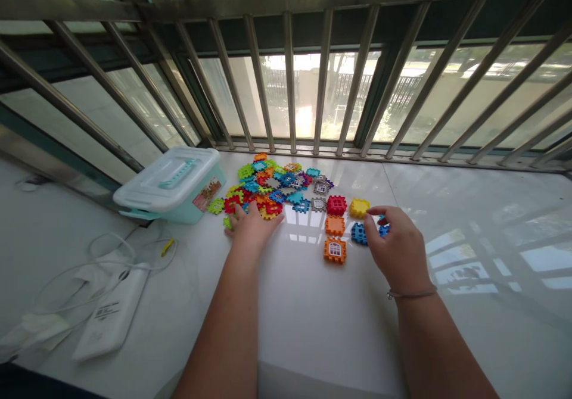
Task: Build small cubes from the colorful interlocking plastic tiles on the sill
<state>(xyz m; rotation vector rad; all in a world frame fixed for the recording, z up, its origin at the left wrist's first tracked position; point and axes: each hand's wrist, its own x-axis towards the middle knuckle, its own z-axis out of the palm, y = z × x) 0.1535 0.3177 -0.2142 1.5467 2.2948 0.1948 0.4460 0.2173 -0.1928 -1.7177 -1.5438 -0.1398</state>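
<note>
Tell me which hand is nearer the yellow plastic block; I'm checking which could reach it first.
Right. The right hand is just to the block's right and slightly nearer the camera, fingertips close by the yellow plastic block. The left hand is much farther off to its left.

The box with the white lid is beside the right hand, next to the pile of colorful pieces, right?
Not quite: the box is beside the left hand, not the right hand, as the head view shows. It is next to the pile of colorful pieces, like you said.
</note>
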